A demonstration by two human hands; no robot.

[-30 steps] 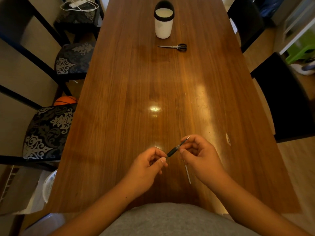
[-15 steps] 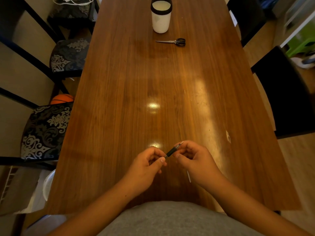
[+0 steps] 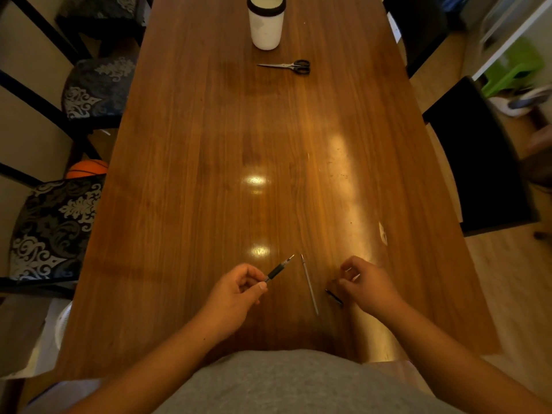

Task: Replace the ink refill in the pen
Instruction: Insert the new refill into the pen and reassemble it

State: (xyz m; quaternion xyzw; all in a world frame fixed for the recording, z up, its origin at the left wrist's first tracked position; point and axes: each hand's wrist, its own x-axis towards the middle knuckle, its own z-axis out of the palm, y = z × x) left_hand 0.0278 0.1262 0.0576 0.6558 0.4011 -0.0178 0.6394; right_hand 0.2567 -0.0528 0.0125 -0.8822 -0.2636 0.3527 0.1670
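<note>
My left hand (image 3: 236,294) grips the black pen (image 3: 279,268) by its rear end, and the silver tip points up and to the right above the wooden table (image 3: 209,174). A thin pale ink refill (image 3: 310,285) lies on the table between my hands. My right hand (image 3: 366,283) rests to the right of the refill with its fingers curled. A short black pen part (image 3: 334,297) lies at its fingertips; whether the fingers pinch it is unclear.
Black-handled scissors (image 3: 286,66) lie far up the table, with a white cup (image 3: 265,20) with a black rim behind them. Patterned chairs (image 3: 53,228) stand along the left side, black chairs (image 3: 478,162) along the right. An orange ball (image 3: 86,168) sits on the floor to the left.
My right hand has let go of the pen's tip and moved right, down to the table. The left hand keeps the pen. The refill, partly hidden before, now lies in full view.
</note>
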